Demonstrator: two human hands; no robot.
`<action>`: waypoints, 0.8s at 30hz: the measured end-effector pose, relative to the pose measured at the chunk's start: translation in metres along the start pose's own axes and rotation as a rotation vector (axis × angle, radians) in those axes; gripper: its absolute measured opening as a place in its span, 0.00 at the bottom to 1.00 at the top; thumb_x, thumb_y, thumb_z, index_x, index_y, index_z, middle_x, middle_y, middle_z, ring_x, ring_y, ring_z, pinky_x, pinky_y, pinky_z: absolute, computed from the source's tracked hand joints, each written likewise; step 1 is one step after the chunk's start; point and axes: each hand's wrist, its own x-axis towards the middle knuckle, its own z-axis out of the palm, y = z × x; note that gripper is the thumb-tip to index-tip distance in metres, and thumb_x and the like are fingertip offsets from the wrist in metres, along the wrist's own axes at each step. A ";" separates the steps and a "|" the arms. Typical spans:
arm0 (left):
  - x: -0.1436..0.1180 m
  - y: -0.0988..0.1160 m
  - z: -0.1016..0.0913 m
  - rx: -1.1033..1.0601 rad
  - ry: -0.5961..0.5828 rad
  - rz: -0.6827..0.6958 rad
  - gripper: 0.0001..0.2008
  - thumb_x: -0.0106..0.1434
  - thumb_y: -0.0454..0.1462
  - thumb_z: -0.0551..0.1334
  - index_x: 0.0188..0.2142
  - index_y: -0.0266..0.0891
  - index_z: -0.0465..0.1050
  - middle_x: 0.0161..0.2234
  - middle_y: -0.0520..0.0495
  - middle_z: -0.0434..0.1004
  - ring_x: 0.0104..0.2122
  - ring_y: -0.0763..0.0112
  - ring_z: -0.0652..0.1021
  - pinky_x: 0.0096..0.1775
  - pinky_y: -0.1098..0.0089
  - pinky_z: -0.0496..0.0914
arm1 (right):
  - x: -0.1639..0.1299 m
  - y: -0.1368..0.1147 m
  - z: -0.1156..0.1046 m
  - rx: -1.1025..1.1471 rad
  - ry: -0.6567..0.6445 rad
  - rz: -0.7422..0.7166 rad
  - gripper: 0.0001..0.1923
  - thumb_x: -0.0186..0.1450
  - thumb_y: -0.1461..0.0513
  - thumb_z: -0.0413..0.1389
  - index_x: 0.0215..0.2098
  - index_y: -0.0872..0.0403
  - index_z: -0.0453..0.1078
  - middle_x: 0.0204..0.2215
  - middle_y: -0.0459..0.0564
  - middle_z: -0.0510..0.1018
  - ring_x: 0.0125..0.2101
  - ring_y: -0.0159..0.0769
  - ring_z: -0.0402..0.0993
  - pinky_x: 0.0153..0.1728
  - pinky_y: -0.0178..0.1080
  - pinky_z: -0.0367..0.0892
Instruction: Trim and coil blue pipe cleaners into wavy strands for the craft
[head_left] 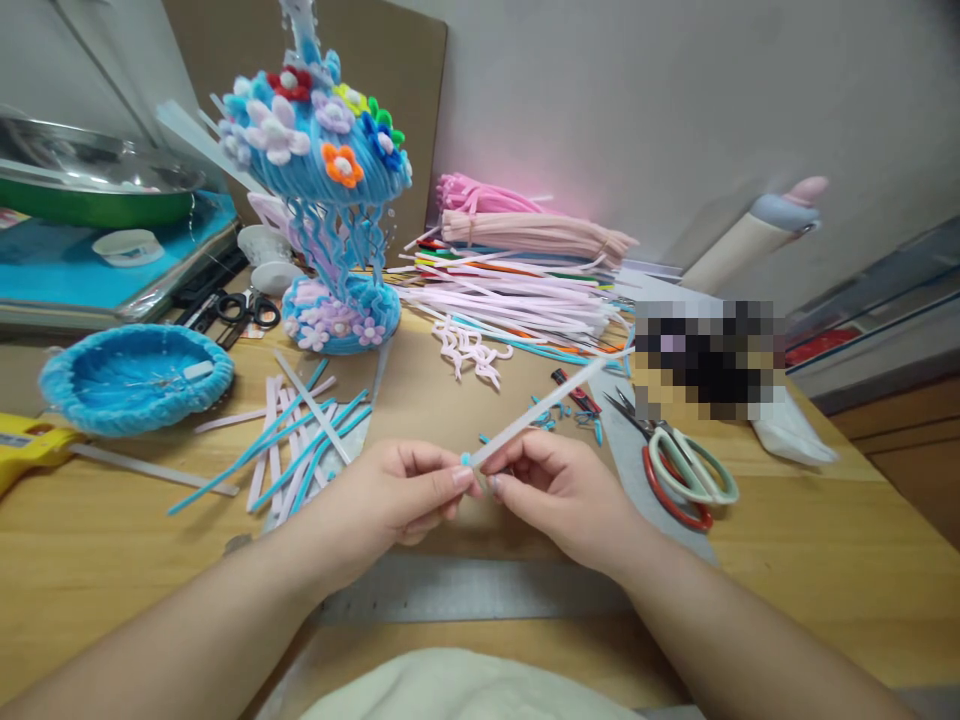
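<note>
Over the brown board [420, 400], my left hand [420, 490] and my right hand [562, 490] meet, both closed in a pinch. Between them they hold a pale pipe cleaner [540, 408], which slants up to the right. A small blue bit [466, 459] shows at its lower end by my left fingertips. Beyond my hands lie curled pink pipe cleaner pieces [469, 350] and small blue scraps [555, 408]. Loose blue and pale pipe cleaners [274, 450] are heaped to the left of my left hand.
A blue flower-covered ornament [330, 150] stands tall at the back left, beside a fuzzy blue bowl shape [139, 375]. Bundled pipe cleaners [525, 240] are stacked against the wall. Scissors [686, 470] lie on the right. A yellow glue gun [34, 450] is at the left edge.
</note>
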 end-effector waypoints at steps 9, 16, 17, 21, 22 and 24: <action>0.001 -0.003 0.004 0.888 0.287 0.294 0.15 0.62 0.41 0.55 0.24 0.37 0.73 0.22 0.51 0.71 0.26 0.70 0.69 0.29 0.71 0.57 | -0.017 -0.012 -0.002 -0.843 -0.129 -0.545 0.10 0.68 0.67 0.46 0.32 0.55 0.67 0.30 0.51 0.73 0.32 0.34 0.65 0.33 0.37 0.58; -0.005 -0.010 0.002 1.428 0.038 0.439 0.13 0.67 0.35 0.48 0.32 0.38 0.70 0.28 0.49 0.68 0.27 0.71 0.69 0.28 0.71 0.57 | -0.014 -0.020 -0.017 -0.920 -0.116 -0.586 0.07 0.68 0.64 0.49 0.33 0.55 0.67 0.35 0.49 0.76 0.37 0.35 0.67 0.38 0.40 0.54; -0.007 -0.009 0.002 1.483 0.001 0.448 0.13 0.67 0.34 0.48 0.32 0.39 0.70 0.28 0.49 0.67 0.26 0.72 0.69 0.27 0.71 0.56 | -0.012 -0.021 -0.020 -0.890 -0.127 -0.551 0.07 0.68 0.63 0.50 0.33 0.55 0.66 0.36 0.49 0.76 0.38 0.35 0.68 0.38 0.40 0.53; -0.013 0.000 0.002 1.493 -0.160 0.478 0.13 0.68 0.34 0.47 0.37 0.40 0.71 0.29 0.50 0.68 0.27 0.71 0.70 0.27 0.71 0.56 | -0.004 -0.018 -0.029 -0.718 -0.259 -0.411 0.06 0.66 0.61 0.54 0.32 0.54 0.66 0.30 0.45 0.75 0.34 0.32 0.68 0.40 0.40 0.52; -0.014 0.002 0.002 1.441 -0.195 0.489 0.14 0.68 0.35 0.47 0.38 0.40 0.71 0.29 0.49 0.69 0.27 0.72 0.70 0.27 0.71 0.57 | -0.002 -0.016 -0.031 -0.664 -0.286 -0.387 0.06 0.66 0.61 0.55 0.31 0.54 0.66 0.28 0.44 0.75 0.33 0.31 0.68 0.41 0.39 0.53; -0.016 0.005 0.003 1.299 -0.244 0.533 0.14 0.68 0.37 0.49 0.40 0.39 0.72 0.30 0.48 0.71 0.29 0.72 0.71 0.29 0.73 0.60 | 0.000 -0.013 -0.034 -0.547 -0.303 -0.356 0.05 0.65 0.62 0.56 0.31 0.54 0.66 0.27 0.42 0.75 0.33 0.29 0.68 0.42 0.38 0.53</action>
